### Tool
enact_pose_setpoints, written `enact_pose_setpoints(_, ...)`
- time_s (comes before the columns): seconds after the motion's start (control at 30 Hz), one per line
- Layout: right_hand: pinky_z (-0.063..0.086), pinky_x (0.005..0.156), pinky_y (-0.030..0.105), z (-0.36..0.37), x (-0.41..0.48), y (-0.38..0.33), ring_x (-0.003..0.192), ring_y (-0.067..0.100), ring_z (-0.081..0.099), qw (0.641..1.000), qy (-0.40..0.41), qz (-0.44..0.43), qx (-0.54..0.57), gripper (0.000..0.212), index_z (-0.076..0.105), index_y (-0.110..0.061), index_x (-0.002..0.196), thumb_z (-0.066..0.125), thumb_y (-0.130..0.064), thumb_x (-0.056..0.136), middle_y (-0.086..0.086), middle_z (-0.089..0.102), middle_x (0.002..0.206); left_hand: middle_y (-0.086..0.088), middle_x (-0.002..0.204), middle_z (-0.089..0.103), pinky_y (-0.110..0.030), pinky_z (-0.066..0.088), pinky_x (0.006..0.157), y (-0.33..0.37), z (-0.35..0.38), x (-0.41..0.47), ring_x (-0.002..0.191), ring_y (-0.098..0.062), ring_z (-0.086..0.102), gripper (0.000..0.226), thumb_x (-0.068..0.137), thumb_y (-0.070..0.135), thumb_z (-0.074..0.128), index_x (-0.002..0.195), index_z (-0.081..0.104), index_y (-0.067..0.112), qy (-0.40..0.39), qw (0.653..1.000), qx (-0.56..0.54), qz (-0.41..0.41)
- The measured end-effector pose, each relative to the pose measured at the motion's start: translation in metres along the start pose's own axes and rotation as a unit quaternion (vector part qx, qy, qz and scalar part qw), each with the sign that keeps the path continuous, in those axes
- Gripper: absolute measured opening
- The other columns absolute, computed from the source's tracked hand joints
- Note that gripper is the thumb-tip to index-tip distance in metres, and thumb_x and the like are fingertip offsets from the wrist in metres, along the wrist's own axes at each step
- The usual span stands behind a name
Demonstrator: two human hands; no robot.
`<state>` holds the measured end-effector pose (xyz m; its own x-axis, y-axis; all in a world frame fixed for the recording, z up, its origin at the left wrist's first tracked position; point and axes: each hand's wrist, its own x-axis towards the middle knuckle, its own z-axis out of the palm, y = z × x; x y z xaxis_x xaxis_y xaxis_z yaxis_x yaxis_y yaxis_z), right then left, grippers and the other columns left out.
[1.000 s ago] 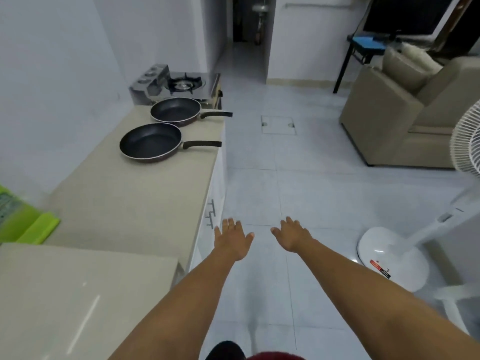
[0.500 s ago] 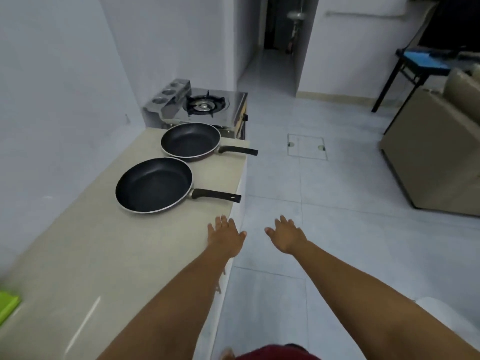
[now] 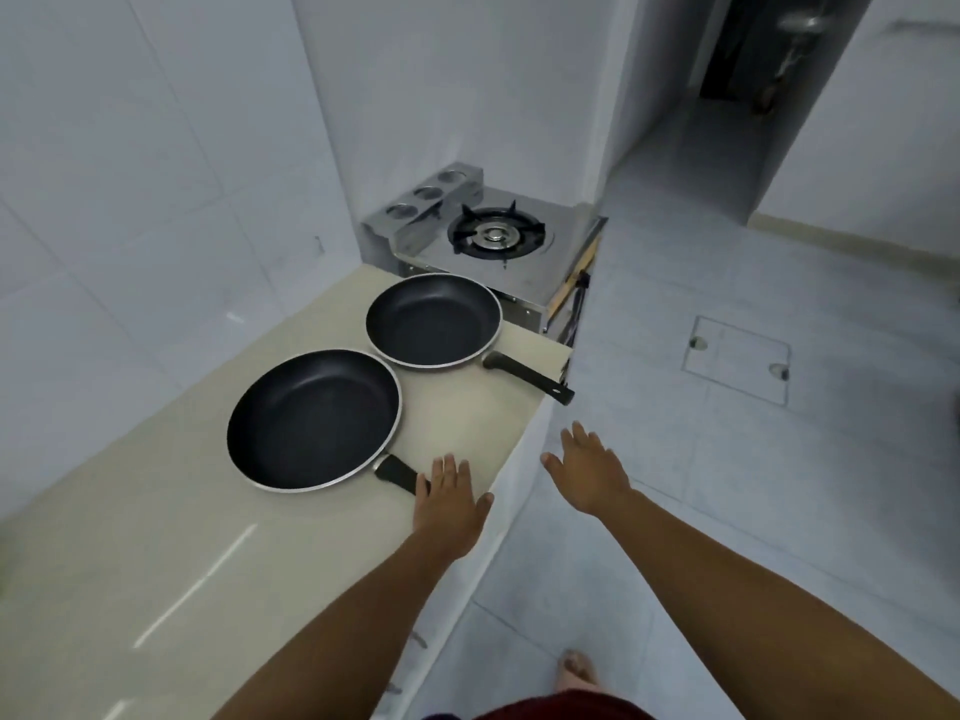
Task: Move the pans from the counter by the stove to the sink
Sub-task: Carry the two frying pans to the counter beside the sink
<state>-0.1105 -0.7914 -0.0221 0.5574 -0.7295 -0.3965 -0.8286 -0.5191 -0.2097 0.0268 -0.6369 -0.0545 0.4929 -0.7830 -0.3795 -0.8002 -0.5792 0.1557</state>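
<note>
Head view: the left hand [image 3: 451, 504] lies palm down over the outer end of the near pan's handle [image 3: 397, 471], hiding that end; whether the fingers actually touch the handle cannot be told. They are stretched out flat, not curled, and grip nothing visible. The right hand [image 3: 587, 472] hangs over the floor [image 3: 727, 459] just past the counter's edge, fingers spread wide and empty. The sink is out of frame. A bare foot [image 3: 575, 667] shows at the bottom edge, partly cut off by dark red cloth.

Two frying pans sit on the beige counter [image 3: 171, 553]. The near pan [image 3: 314, 419] is the larger, round with a dark non-stick inside and a bright metal rim. The far pan [image 3: 434, 319] has the same look; its black handle [image 3: 527, 376] points toward the floor and its end juts past the counter's edge. The two rims lie very close, perhaps touching. The far pan lies just beside a steel gas stove [image 3: 493, 236] with one burner and, along its back, three round holes.
</note>
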Motion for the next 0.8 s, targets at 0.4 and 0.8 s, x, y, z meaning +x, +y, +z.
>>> enact_pose_setpoints(0.4, 0.016, 0.119, 0.051, -0.017, 0.119, -0.02, 0.149, 0.032, 0.014, 0.992, -0.014, -0.101, -0.074, 0.064, 0.022, -0.009, 0.154, 0.031, -0.046, 0.102, 0.013, 0.009, 0.164, -0.01, 0.166, -0.004, -0.043, 0.003, 0.121, 0.0, 0.025, 0.017, 0.152, -0.025, -0.006, 0.064, 0.105, 0.044, 0.023, 0.158, 0.008, 0.012, 0.068, 0.965, -0.12, -0.224)
enact_pose_setpoints(0.8, 0.045, 0.096, 0.046, -0.021, 0.197, -0.045, 0.122, 0.037, 0.049, 0.998, 0.005, -0.047, 0.027, 0.06, 0.032, -0.006, 0.146, 0.048, -0.039, 0.099, 0.018, 0.046, 0.143, -0.009, 0.153, 0.042, -0.04, 0.045, 0.099, 0.008, 0.037, 0.037, 0.127, -0.034, 0.052, 0.07, 0.101, 0.028, 0.049, 0.159, 0.011, 0.023, 0.229, 0.777, -0.467, -0.356)
